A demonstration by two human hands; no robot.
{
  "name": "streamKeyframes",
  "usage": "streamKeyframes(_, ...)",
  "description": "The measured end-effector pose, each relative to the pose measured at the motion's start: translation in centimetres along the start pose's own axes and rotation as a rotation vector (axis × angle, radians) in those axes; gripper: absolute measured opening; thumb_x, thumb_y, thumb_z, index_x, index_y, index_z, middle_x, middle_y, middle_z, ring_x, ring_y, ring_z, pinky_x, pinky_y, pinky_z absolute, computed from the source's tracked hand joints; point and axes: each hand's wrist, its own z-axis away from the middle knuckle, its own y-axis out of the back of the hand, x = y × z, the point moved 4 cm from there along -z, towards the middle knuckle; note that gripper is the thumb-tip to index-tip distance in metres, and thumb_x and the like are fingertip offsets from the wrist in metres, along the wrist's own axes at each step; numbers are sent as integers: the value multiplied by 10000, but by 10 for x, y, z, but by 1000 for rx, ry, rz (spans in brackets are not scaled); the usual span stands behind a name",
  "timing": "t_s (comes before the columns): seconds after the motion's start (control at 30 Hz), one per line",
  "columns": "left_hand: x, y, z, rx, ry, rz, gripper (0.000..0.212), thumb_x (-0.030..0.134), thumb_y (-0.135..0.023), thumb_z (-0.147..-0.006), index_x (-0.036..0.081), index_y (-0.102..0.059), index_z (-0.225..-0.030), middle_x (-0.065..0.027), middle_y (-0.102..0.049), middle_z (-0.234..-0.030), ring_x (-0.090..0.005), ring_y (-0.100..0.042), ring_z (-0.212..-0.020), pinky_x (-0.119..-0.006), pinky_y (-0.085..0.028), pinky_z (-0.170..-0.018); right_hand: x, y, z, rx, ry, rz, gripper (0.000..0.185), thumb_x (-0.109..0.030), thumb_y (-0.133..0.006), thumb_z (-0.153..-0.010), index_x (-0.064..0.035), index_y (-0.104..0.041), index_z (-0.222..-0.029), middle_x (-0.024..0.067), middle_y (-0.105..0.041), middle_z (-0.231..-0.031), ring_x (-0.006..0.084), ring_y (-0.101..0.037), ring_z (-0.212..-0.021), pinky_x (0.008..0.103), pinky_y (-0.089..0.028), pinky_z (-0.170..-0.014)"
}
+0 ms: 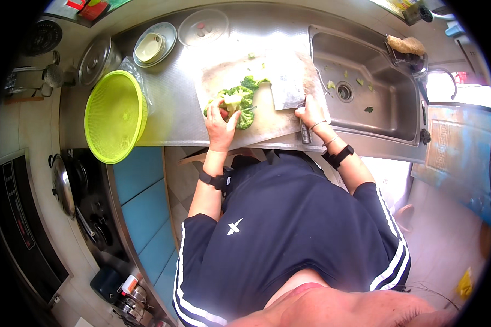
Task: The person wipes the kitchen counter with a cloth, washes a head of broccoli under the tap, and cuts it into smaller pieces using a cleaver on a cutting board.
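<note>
My left hand (222, 122) grips broccoli (232, 100) by its pale stem, at the left part of a light cutting board (270, 118). More green florets lie under and beside it, with small bits farther back. My right hand (309, 112) is closed around the handle of a cleaver (286, 81), whose broad shiny blade lies over the right part of the board. Strong glare hides part of the blade and board. A gap separates the blade from the broccoli in my left hand.
A green plastic colander (114, 116) stands at the counter's left. Behind it are a lidded pot (95, 61), stacked dishes (155, 45) and a clear lid (203, 27). Right of the board, a steel sink (376, 106) holds green scraps. A stove (94, 204) lies at lower left.
</note>
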Motion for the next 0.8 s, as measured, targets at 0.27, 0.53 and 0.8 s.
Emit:
streamKeyframes(0.27,0,0,2,27,84,11,467,128,-767,-685,5,-511,-1055,-91,-500,-892,-196,-494,-689,-339,-442,-706,14,55,34,-223,-75,-713,451,40,-550,-778,-19,-436,-1210,97,-645,-740,97,-513,-430,232,-439,-411)
streamKeyframes(0.53,3,-7,3,45,78,41,461,125,-771,-692,20,-515,-1061,-91,-502,-904,-184,-516,-671,-319,-460,-674,-79,84,81,-179,399,-333,261,-74,-553,-854,-16,-494,-1102,184,-601,-726,348,-604,-654,407,-470,-591)
streamKeyframes(0.8,4,-7,4,93,17,31,442,121,-769,-715,25,-522,-1070,-76,-514,-929,-136,-553,-642,-279,-476,-617,-109,60,86,-77,610,-138,160,-93,-543,-855,-33,-461,-979,201,-583,-713,398,-586,-673,458,-457,-579)
